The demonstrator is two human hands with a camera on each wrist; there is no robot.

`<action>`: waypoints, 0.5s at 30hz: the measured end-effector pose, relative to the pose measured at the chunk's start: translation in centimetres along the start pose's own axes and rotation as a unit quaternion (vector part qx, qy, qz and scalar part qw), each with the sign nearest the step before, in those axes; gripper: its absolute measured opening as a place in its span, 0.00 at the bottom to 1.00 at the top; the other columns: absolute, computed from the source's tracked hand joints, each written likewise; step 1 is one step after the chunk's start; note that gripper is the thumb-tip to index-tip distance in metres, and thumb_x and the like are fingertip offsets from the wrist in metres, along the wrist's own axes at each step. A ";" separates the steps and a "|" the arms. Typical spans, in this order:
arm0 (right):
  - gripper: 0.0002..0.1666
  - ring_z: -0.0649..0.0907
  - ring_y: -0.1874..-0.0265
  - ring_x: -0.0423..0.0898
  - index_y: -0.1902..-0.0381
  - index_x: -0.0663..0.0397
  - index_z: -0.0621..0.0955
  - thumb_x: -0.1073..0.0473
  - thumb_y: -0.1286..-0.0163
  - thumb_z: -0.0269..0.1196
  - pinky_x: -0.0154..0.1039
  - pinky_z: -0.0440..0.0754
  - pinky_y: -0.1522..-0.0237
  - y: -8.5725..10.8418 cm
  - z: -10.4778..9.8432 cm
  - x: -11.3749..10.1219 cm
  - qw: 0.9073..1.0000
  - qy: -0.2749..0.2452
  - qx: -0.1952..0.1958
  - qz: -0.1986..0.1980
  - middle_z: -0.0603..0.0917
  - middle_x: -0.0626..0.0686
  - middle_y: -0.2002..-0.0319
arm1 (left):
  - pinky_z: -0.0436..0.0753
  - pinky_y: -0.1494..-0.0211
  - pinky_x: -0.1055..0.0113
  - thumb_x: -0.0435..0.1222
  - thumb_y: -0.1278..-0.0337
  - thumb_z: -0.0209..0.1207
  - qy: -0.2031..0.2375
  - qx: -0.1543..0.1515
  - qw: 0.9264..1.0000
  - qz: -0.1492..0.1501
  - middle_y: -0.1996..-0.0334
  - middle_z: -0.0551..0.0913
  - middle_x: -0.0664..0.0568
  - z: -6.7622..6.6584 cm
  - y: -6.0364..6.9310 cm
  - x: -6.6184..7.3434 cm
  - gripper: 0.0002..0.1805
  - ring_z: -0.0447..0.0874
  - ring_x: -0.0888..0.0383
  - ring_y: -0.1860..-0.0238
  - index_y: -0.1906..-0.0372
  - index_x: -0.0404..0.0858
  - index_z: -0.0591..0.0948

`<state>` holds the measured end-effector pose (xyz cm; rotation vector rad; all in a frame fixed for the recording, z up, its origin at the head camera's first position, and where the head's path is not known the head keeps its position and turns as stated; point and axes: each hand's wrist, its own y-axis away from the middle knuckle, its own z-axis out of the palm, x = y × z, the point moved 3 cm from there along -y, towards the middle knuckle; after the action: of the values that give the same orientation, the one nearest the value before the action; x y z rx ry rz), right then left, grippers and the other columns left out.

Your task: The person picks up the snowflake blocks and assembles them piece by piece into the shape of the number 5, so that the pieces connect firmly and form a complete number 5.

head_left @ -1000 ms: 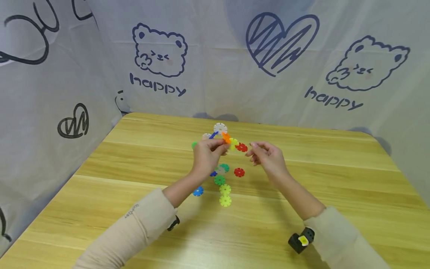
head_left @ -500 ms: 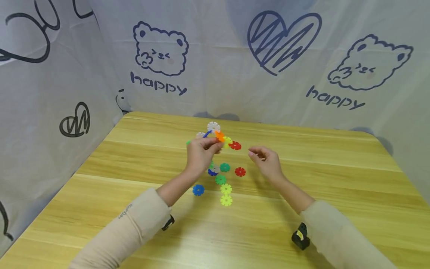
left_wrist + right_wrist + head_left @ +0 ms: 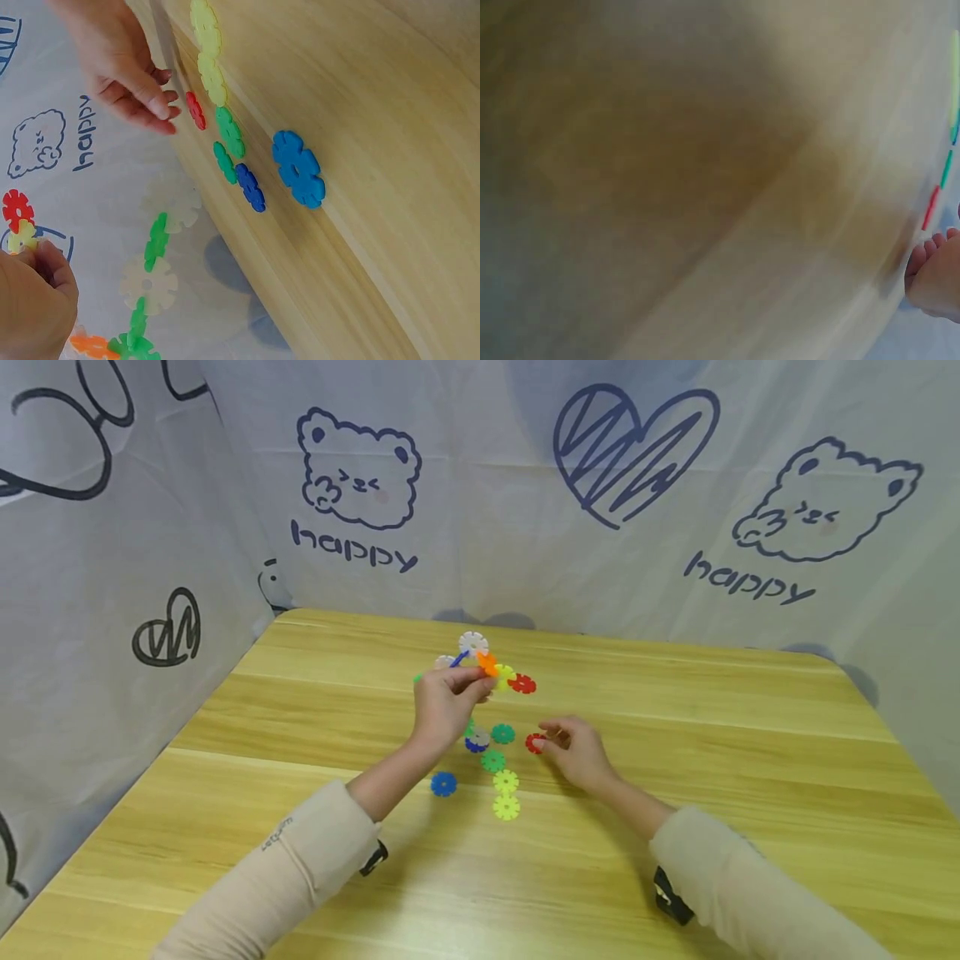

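Note:
My left hand (image 3: 444, 706) pinches a chain of interlocking snowflake discs, holding it above the table. Orange (image 3: 487, 663), yellow (image 3: 504, 676) and red discs (image 3: 522, 683) of the chain show beside the fingers. A white disc (image 3: 473, 644) stands at its top; green discs (image 3: 156, 241) show lower down in the left wrist view. My right hand (image 3: 577, 752) is lowered beside a loose red disc (image 3: 531, 743), its thumb overlapping the disc in the head view. In the left wrist view, a gap shows between those relaxed fingers and the loose red disc (image 3: 196, 111).
Loose discs lie on the wooden table (image 3: 712, 760): green (image 3: 492, 761), blue (image 3: 443, 784), dark blue (image 3: 250, 187) and two yellow ones (image 3: 506, 794) end to end. Behind the table's back edge hangs a white cloth (image 3: 480, 527) with drawings.
My right hand has come away from the chain and moved down toward the loose red disc. The left hand has shifted slightly left with the chain.

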<state>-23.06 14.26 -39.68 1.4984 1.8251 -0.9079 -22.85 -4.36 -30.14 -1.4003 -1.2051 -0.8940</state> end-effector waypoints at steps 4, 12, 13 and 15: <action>0.18 0.79 0.59 0.56 0.54 0.69 0.79 0.67 0.42 0.65 0.47 0.80 0.53 0.2 0.3 0.2 1.000 0.005 0.003 0.008 0.80 0.65 0.60 | 0.85 0.66 0.70 0.26 0.49 0.63 0.002 0.001 1.000 -0.002 0.67 0.85 0.35 0.0 0.0 0.0 0.07 0.85 0.59 0.74 0.65 0.26 0.84; 0.19 0.76 0.60 0.54 0.54 0.70 0.79 0.66 0.43 0.66 0.44 0.76 0.54 0.3 0.6 0.6 1.000 0.029 0.009 0.005 0.77 0.63 0.61 | 0.86 0.66 0.69 0.27 0.49 0.62 0.001 0.001 1.000 -0.002 0.67 0.85 0.35 0.1 -0.1 0.0 0.07 0.85 0.60 0.74 0.65 0.26 0.84; 0.19 0.75 0.60 0.54 0.54 0.70 0.79 0.66 0.43 0.66 0.44 0.76 0.54 0.2 0.6 0.7 0.999 0.031 0.008 0.005 0.77 0.63 0.61 | 0.86 0.66 0.68 0.27 0.49 0.62 0.001 0.000 1.000 -0.001 0.67 0.85 0.35 0.1 -0.1 0.0 0.07 0.84 0.60 0.74 0.65 0.26 0.84; 0.18 0.75 0.60 0.53 0.54 0.69 0.79 0.65 0.42 0.66 0.44 0.76 0.54 0.2 0.7 0.7 0.999 0.034 0.007 0.007 0.77 0.62 0.61 | 0.86 0.66 0.68 0.26 0.49 0.62 0.002 0.000 1.000 0.000 0.67 0.85 0.35 0.1 -0.1 0.0 0.07 0.84 0.60 0.75 0.65 0.25 0.84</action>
<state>-22.96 14.17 -40.70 1.5656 1.8585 -0.8750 -22.97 -4.23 -30.18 -1.3977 -1.2021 -0.8957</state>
